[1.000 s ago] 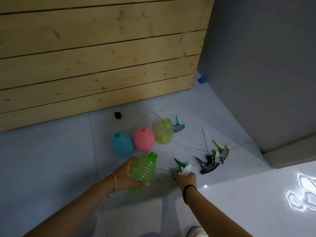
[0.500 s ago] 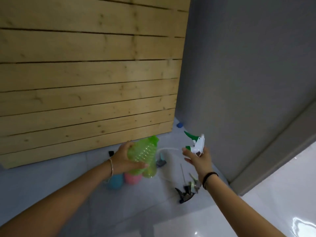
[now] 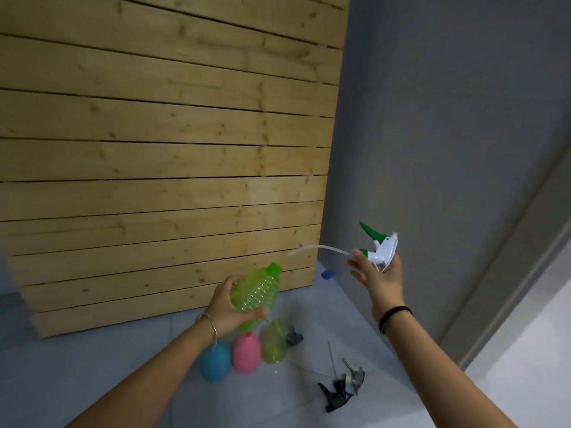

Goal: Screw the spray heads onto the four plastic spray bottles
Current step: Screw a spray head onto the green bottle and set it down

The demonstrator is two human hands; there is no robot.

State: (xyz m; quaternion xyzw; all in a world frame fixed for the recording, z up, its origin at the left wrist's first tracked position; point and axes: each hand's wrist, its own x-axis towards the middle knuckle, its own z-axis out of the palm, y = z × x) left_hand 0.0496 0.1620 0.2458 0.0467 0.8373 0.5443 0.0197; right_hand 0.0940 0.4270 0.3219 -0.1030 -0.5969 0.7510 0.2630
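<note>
Left grip point(image 3: 227, 308) wraps the green bottle point(image 3: 255, 293), neck tilted toward the right grip point(image 3: 383, 278), which pinches the spray head point(image 3: 382, 249), tube point(image 3: 321, 248) aimed for insertion.

1. The left forearm point(image 3: 185, 350) is covering the top of the blue bottle point(image 3: 216, 366).
2. The left hand point(image 3: 227, 308) is hiding part of the green bottle point(image 3: 258, 290).
3. The right hand point(image 3: 381, 278) is concealing the underside of the spray head point(image 3: 382, 248).
4. The dark spray heads point(image 3: 341, 389) are overlapping on the floor, making their count unreadable.
</note>
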